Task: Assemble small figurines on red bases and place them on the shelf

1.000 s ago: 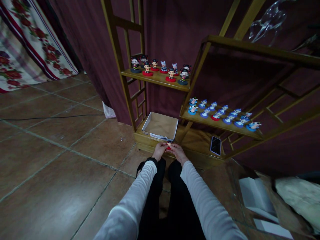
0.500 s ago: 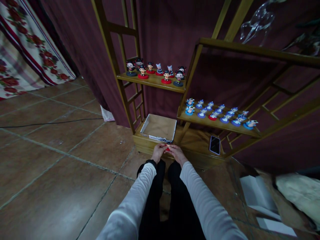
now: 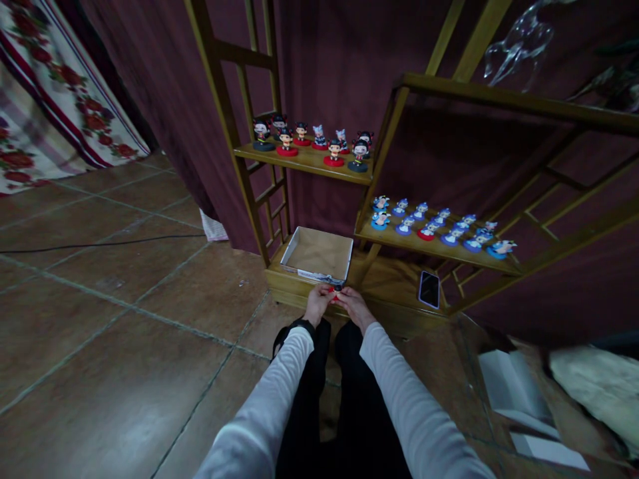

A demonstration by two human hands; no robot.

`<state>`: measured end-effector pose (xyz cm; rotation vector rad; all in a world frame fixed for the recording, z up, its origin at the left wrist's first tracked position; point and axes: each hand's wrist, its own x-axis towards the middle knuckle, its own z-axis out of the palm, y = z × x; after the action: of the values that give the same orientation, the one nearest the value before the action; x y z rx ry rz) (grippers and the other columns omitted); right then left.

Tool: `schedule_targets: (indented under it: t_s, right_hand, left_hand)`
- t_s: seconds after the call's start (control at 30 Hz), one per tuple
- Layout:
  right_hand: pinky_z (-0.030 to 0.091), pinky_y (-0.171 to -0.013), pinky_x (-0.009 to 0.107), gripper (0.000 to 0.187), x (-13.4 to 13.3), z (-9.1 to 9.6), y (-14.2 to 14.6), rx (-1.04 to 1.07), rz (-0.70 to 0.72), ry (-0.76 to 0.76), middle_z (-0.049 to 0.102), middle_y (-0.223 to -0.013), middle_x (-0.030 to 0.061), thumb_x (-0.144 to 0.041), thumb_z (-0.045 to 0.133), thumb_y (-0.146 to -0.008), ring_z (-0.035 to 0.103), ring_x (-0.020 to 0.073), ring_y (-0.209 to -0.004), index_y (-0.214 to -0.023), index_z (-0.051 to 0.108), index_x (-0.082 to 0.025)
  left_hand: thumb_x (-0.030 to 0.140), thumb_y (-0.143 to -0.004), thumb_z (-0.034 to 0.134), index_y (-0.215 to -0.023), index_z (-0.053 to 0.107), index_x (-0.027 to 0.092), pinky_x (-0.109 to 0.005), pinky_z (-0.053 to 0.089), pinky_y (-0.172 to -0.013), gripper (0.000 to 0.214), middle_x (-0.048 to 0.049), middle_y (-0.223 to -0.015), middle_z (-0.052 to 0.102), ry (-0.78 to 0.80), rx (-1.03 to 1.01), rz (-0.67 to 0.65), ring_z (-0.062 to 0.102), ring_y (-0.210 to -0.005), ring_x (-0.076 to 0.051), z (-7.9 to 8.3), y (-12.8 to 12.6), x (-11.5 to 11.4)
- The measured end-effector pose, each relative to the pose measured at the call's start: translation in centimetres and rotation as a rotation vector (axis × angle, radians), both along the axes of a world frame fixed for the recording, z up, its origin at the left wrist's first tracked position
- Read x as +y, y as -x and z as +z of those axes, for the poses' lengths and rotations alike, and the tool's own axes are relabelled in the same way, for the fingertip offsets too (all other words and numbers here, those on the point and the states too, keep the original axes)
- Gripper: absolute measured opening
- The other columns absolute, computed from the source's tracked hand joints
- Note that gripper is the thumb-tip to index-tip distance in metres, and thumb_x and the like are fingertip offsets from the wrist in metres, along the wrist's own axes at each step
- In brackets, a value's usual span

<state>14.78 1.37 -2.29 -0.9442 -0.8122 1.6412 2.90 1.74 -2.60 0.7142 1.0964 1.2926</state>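
Between the fingertips of both hands is a small figurine (image 3: 337, 293) with dark hair and a red base. My left hand (image 3: 318, 303) grips it from the left, and my right hand (image 3: 354, 305) grips it from the right. The fingers cover much of it. Just beyond the hands lies a shallow open cardboard box (image 3: 319, 247) with white sides, on the bottom board of a wooden shelf unit (image 3: 294, 287).
Several figurines on red and dark bases stand on the upper left shelf (image 3: 307, 161). More, mostly blue and purple, line the lower right shelf (image 3: 409, 247). A phone (image 3: 429, 289) lies below them. A glass ornament (image 3: 522, 43) stands top right; white boxes (image 3: 519, 386) lie on the floor.
The figurine has tilted slightly between my fingers, showing more of its dark hair. Both hands stay in nearly the same place, in front of the box.
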Motion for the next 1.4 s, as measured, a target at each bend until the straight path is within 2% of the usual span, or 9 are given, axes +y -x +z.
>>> schedule_targets:
  t_s: [0.2, 0.4, 0.63, 1.03, 1.4]
  right_hand:
    - [0.048, -0.079, 0.034, 0.040, 0.0, 0.4, -0.1, 0.024, -0.078, -0.005, 0.067, -0.084, -0.0009, -0.019, 0.077, -0.052, 0.062, 0.0153, -0.078, -0.089, 0.061, -0.023]
    - [0.048, -0.081, 0.034, 0.027, -0.1, 0.3, 0.0, -0.009, -0.008, 0.042, 0.067, -0.076, 0.0002, -0.027, 0.077, -0.054, 0.062, 0.0146, -0.073, -0.076, 0.063, -0.018]
    - [0.049, -0.079, 0.036, 0.025, 0.0, -0.3, 0.1, -0.002, -0.056, 0.090, 0.068, -0.074, 0.0011, -0.026, 0.078, -0.052, 0.063, 0.0155, -0.071, -0.071, 0.064, -0.018]
    - [0.048, -0.081, 0.036, 0.029, 0.1, -0.3, 0.2, -0.011, -0.025, 0.059, 0.069, -0.081, 0.0029, -0.028, 0.076, -0.055, 0.064, 0.0153, -0.071, -0.079, 0.066, -0.016]
    - [0.049, -0.078, 0.035, 0.031, 0.1, 0.1, 0.5, -0.018, -0.107, 0.098, 0.069, -0.081, 0.0030, -0.026, 0.077, -0.052, 0.064, 0.0158, -0.072, -0.079, 0.064, -0.017]
  left_hand:
    - [0.029, -0.051, 0.078, -0.075, 0.059, 0.014, -0.022, 0.044, -0.052, 0.034, 0.0025, -0.054, 0.058, -0.049, 0.007, -0.009, 0.051, -0.047, -0.008, 0.7, 0.1, -0.2]
    - [0.030, -0.049, 0.079, -0.067, 0.058, 0.013, -0.022, 0.042, -0.052, 0.033, 0.0024, -0.052, 0.056, 0.004, 0.022, 0.014, 0.051, -0.047, -0.008, 0.5, 0.1, -0.1]
    - [0.031, -0.049, 0.079, -0.066, 0.060, 0.011, -0.021, 0.039, -0.049, 0.032, 0.0003, -0.053, 0.057, 0.041, 0.049, -0.021, 0.050, -0.046, -0.008, 0.2, 0.3, 0.0]
    - [0.030, -0.053, 0.077, -0.067, 0.062, 0.010, -0.019, 0.033, -0.044, 0.029, -0.0006, -0.052, 0.057, 0.083, 0.037, -0.045, 0.047, -0.043, -0.007, -0.5, 0.1, 0.4]
    - [0.031, -0.052, 0.078, -0.071, 0.062, 0.011, -0.019, 0.033, -0.045, 0.032, -0.0007, -0.055, 0.058, 0.062, 0.007, -0.073, 0.047, -0.045, -0.006, -0.1, 0.1, 0.1]
